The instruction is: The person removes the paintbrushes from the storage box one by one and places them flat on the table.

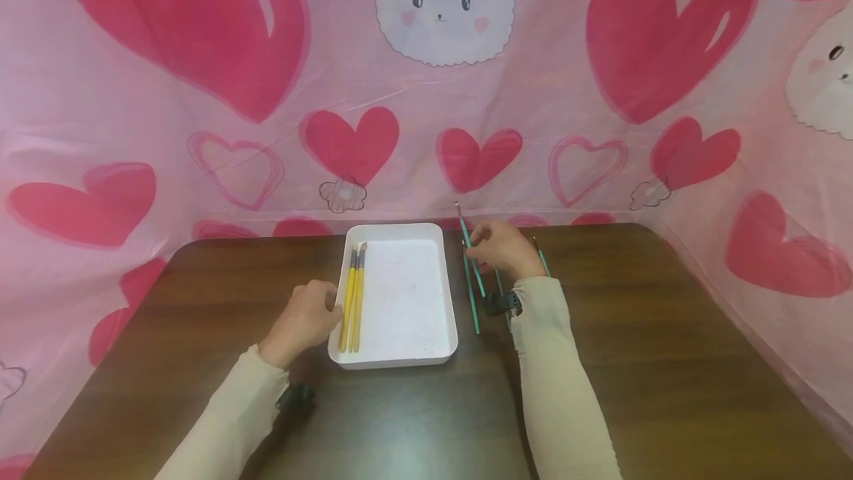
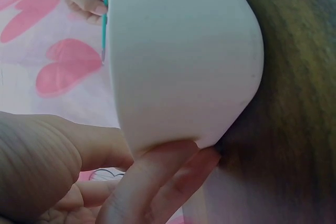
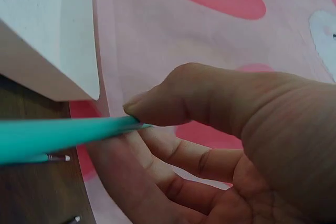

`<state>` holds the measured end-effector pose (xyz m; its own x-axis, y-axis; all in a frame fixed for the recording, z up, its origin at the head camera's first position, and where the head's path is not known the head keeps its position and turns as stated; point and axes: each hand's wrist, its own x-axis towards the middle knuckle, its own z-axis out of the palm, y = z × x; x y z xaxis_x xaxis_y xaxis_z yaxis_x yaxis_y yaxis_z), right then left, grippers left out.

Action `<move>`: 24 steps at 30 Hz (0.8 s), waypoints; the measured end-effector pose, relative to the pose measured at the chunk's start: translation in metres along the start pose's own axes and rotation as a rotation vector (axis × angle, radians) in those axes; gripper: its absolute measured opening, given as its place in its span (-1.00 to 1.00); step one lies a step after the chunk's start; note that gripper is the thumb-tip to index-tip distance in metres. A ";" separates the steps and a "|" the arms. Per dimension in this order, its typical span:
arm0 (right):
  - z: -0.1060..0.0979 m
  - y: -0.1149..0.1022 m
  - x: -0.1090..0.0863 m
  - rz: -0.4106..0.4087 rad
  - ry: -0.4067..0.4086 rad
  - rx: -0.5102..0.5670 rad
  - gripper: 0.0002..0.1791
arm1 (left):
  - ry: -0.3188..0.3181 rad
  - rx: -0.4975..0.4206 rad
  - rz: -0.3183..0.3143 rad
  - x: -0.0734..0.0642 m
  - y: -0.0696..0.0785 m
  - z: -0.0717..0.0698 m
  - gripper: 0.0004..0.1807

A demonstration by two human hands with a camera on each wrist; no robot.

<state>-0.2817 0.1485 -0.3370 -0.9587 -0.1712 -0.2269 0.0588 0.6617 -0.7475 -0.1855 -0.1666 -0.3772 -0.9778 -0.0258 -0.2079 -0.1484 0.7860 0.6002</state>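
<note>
My left hand (image 1: 303, 323) grips the left edge of a white tray (image 1: 406, 306), thumb over the rim and fingers against the outer wall (image 2: 189, 56). Several yellow paintbrushes (image 1: 350, 306) lie side by side along the tray's left side, bristles toward the back. To the right of the tray, my right hand (image 1: 505, 249) pinches a teal paintbrush (image 3: 58, 136) between thumb and fingers, above the table. Its bristle end points up and back. Below that hand another teal paintbrush (image 1: 472, 302) rests on the table.
One more teal paintbrush (image 1: 543, 259) shows beyond my right wrist, and another is partly hidden under the forearm. The brown wooden table (image 1: 413, 421) meets a pink heart-patterned cloth (image 1: 413, 87) behind and at the sides.
</note>
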 end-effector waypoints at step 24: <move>-0.034 0.033 -0.006 0.057 0.012 0.047 -0.63 | 0.001 0.001 -0.004 0.001 0.000 0.000 -0.55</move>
<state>-0.2835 0.1958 -0.3390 -0.9567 -0.1253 -0.2629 0.1261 0.6355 -0.7617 -0.1864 -0.1672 -0.3772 -0.9772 -0.0296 -0.2101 -0.1525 0.7863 0.5987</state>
